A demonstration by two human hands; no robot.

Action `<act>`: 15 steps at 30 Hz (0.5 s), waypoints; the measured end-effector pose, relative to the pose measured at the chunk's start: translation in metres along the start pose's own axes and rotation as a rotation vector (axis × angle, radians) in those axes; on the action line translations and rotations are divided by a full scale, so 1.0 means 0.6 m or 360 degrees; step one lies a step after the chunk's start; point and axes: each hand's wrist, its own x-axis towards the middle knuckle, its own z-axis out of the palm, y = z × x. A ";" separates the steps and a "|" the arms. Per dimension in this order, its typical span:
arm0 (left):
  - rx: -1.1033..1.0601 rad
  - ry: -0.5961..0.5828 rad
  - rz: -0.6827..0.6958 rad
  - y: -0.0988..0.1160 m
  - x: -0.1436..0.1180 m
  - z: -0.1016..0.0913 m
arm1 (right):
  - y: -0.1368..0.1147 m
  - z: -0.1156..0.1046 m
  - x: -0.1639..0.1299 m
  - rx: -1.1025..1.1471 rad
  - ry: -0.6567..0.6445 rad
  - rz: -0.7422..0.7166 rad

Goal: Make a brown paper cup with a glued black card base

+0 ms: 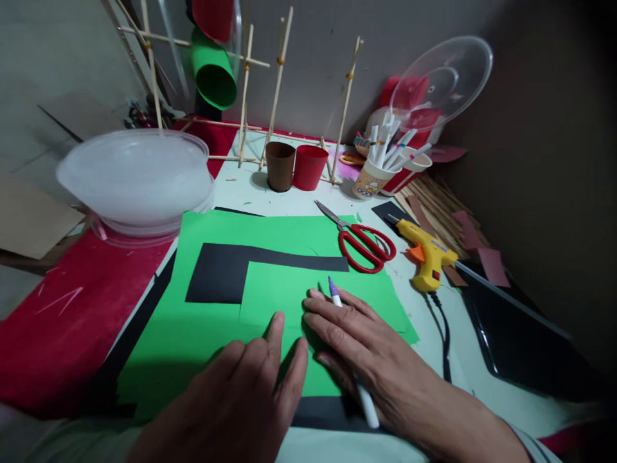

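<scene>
My right hand [371, 347] lies over a green paper piece [284, 292], with a white marker [336, 297] with a purple tip tucked between its fingers. The marker's back end sticks out below the palm. Beside it, my left hand [241, 379] has its index finger and thumb stretched out and its other fingers bent; the index fingertip rests at the lower edge of that piece. Underneath is a larger green sheet [159, 360]. A black paper piece [216, 276] lies partly under the smaller green piece, its narrow strip running right.
Red-handled scissors [378, 260] and a yellow glue gun [429, 254] lie at right. Brown [280, 168] and red [310, 168] paper cups stand behind, near a stick frame [277, 83]. Stacked plastic lids [135, 173] are at left; a cup of markers [370, 180] stands back right.
</scene>
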 end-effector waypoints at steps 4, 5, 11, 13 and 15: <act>-0.0007 0.0039 -0.0029 0.000 0.011 -0.013 | 0.008 -0.008 0.000 -0.0015 -0.0011 -0.0020; -0.0019 0.0006 -0.0036 -0.001 0.016 -0.018 | 0.010 -0.010 0.000 -0.0035 -0.0009 -0.0029; 0.0038 -0.0102 -0.0030 -0.004 0.039 -0.034 | 0.016 -0.017 0.001 -0.0183 -0.0003 -0.0126; 0.0067 -0.0004 -0.0011 -0.006 0.040 -0.032 | 0.019 -0.020 -0.001 -0.0175 0.0031 -0.0174; 0.0071 0.0034 -0.0028 -0.007 0.038 -0.026 | 0.023 -0.024 -0.004 -0.0161 0.0054 -0.0221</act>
